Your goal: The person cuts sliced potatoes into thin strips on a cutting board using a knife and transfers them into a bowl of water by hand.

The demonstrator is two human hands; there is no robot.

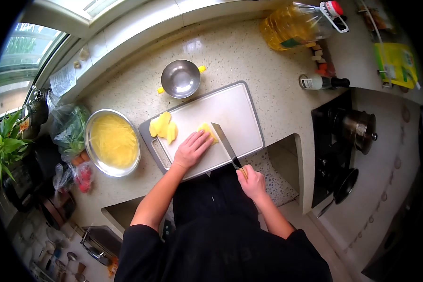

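Observation:
My right hand is closed round the wooden handle of a kitchen knife. Its blade points up and away from me, along the right side of some yellow potato slices. Over these slices lies my left hand, its fingers pressing them onto the white cutting board and partly hiding them. More potato slices overlap in a loose pile at the board's left end. To the left of the board, a metal basin holds fine yellow shreds.
A steel bowl with yellow handles stands behind the board. Bagged greens lie left of the basin. At the back right are a large oil bottle and a smaller bottle. A pot sits on the stove at right.

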